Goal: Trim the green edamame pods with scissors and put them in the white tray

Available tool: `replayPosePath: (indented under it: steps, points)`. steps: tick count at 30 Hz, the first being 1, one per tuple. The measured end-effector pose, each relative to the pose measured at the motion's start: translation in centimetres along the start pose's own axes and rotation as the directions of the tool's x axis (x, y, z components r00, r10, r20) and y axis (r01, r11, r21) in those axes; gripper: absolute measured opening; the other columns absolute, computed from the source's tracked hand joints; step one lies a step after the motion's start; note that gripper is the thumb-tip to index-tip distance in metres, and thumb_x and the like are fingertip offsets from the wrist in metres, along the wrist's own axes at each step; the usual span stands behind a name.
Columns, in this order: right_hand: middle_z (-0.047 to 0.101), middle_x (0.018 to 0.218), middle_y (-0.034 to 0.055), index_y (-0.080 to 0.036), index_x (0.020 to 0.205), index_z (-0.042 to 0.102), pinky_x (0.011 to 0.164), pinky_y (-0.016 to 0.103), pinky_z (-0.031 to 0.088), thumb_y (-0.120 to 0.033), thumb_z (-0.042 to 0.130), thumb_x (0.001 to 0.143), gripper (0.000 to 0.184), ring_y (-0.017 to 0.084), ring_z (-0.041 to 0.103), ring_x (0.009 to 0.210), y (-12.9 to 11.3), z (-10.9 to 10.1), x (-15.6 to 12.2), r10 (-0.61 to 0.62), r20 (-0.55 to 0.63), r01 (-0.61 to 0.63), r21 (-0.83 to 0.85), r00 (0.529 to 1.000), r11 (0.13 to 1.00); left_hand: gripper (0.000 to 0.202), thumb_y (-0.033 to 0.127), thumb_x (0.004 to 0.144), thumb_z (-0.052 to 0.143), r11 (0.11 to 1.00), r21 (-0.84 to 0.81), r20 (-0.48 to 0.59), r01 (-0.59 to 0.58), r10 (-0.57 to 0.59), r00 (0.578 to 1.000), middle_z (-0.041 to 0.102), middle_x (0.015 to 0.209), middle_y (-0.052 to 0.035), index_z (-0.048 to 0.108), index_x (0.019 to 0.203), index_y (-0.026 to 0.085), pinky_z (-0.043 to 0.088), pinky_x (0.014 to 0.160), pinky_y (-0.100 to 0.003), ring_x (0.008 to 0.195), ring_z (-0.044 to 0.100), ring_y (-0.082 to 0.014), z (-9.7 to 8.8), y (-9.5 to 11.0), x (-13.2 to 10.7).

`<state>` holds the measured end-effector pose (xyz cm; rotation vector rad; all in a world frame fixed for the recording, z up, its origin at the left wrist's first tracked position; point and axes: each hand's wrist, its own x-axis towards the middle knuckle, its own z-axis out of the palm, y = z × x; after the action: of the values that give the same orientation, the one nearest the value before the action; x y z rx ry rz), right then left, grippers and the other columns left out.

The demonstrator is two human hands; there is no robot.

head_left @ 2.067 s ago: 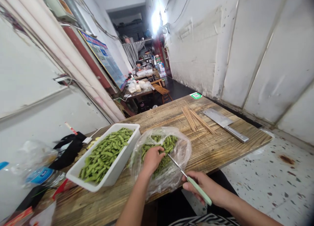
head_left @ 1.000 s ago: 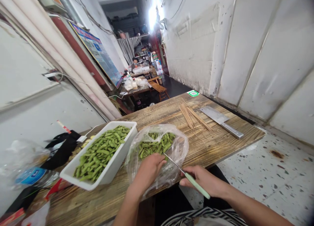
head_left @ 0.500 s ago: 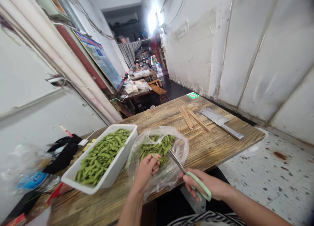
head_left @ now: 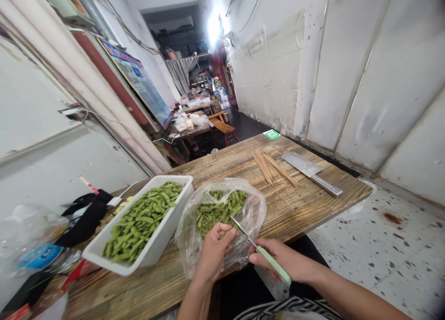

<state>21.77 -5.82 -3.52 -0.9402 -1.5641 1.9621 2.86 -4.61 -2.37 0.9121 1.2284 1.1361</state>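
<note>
A clear plastic bag [head_left: 252, 213] of green edamame pods [head_left: 219, 206] lies open on the wooden table [head_left: 313, 204]. My left hand [head_left: 213, 250] is at the bag's near edge, fingers pinched on a pod. My right hand [head_left: 285, 260] grips green-handled scissors [head_left: 259, 250], whose blades are closed and point at the pod in my left fingers. A white rectangular tub [head_left: 163, 232] heaped with edamame stands just left of the bag.
A bundle of bamboo skewers [head_left: 273, 167] and a cleaver [head_left: 309, 172] lie on the table's far right. A black bag [head_left: 85, 211], a plastic bottle [head_left: 38, 255] and wrappers crowd the left end. Another table and a bench stand down the corridor.
My left hand drew back from inside the bag to its near edge with a pod. The scissors opened half a second ago and are closed now, nearer my left fingers.
</note>
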Motion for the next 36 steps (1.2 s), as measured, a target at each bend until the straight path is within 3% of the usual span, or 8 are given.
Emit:
replayPosePath:
  steps: [10,12,15,19,22,25,31,36]
  points:
    - [0.051,0.053,-0.0049,-0.013,0.084,0.056,0.028,0.014,0.033,-0.053,0.061,0.075,0.041,0.004,0.041,0.031,0.9,-1.1,0.2,0.206,0.044,-0.205,0.425,0.978,0.881,0.014,0.016,0.066,0.066,0.861,-0.499,-0.012,0.1,-0.123,0.992,0.061,0.083,-0.0072,0.057,0.075,0.012,0.039,0.05,-0.015,0.065,0.053,-0.0086,-3.7,2.5,3.0]
    - [0.051,0.053,-0.0033,-0.011,0.087,0.058,0.03,0.013,0.032,-0.057,0.05,0.082,0.047,0.004,0.042,0.033,1.3,-1.6,0.4,0.309,0.2,-0.364,0.618,0.93,0.697,0.013,0.021,0.066,0.066,0.912,-0.402,-0.042,0.075,-0.101,0.994,0.056,0.067,-0.0013,0.056,0.07,0.014,0.033,0.044,-0.015,0.056,0.049,-0.0071,-3.5,2.3,3.9]
    - [0.05,0.052,-0.0021,-0.009,0.086,0.06,0.033,0.011,0.027,-0.058,0.036,0.089,0.054,0.004,0.043,0.035,2.0,-2.1,0.5,0.336,0.319,-0.447,0.782,0.886,0.435,0.014,0.028,0.069,0.065,0.986,0.155,-0.117,-0.055,0.074,0.99,0.045,0.052,0.0048,0.062,0.074,0.015,0.028,0.042,-0.018,0.045,0.039,-0.007,-2.6,1.7,5.3]
    - [0.051,0.052,-0.0016,-0.009,0.089,0.06,0.033,0.012,0.025,-0.054,0.038,0.09,0.05,0.004,0.043,0.036,2.6,-1.9,0.1,0.324,0.296,-0.415,0.813,0.899,0.408,0.017,0.024,0.075,0.059,0.482,0.865,0.005,-0.139,0.269,0.963,0.058,0.059,-0.0004,0.07,0.085,0.017,0.038,0.06,-0.025,0.059,0.052,-0.014,-1.0,1.4,7.0]
    - [0.05,0.053,-0.0027,-0.01,0.089,0.059,0.033,0.012,0.026,-0.051,0.042,0.089,0.044,0.004,0.043,0.035,2.3,-1.4,-0.6,0.313,0.226,-0.363,0.784,0.922,0.504,0.022,0.022,0.076,0.059,0.171,0.974,0.114,-0.152,0.211,0.971,0.067,0.084,-0.0064,0.069,0.095,0.018,0.04,0.073,-0.027,0.08,0.059,-0.0194,0.0,1.2,7.7]
    - [0.052,0.058,-0.0027,-0.013,0.094,0.058,0.033,0.015,0.035,-0.052,0.048,0.085,0.042,0.006,0.047,0.036,1.8,-0.8,-1.2,0.21,0.132,-0.243,0.679,0.969,0.693,0.024,0.02,0.077,0.058,0.073,0.977,0.182,-0.2,0.199,0.963,0.065,0.101,-0.0095,0.067,0.099,0.019,0.039,0.08,-0.029,0.092,0.059,-0.0215,0.5,0.9,7.7]
    - [0.052,0.06,-0.0036,-0.016,0.092,0.053,0.036,0.017,0.041,-0.058,0.054,0.078,0.044,0.007,0.046,0.04,1.5,0.0,-1.0,0.102,-0.03,-0.075,0.476,0.994,0.876,0.007,0.016,0.066,0.065,0.572,0.749,0.089,-0.334,0.414,0.906,0.066,0.071,-0.0053,0.07,0.069,0.021,0.039,0.079,-0.032,0.074,0.057,-0.0217,-0.3,0.3,7.3]
    - [0.047,0.059,-0.0061,-0.017,0.086,0.05,0.035,0.014,0.036,-0.058,0.058,0.075,0.044,0.004,0.041,0.039,1.3,0.0,-0.4,0.059,-0.065,-0.041,0.244,0.996,0.969,0.012,0.029,0.063,0.068,0.797,0.566,-0.064,-0.21,0.296,0.953,0.069,0.074,-0.0045,0.07,0.067,0.018,0.041,0.071,-0.029,0.074,0.059,-0.0217,-1.2,0.9,5.6]
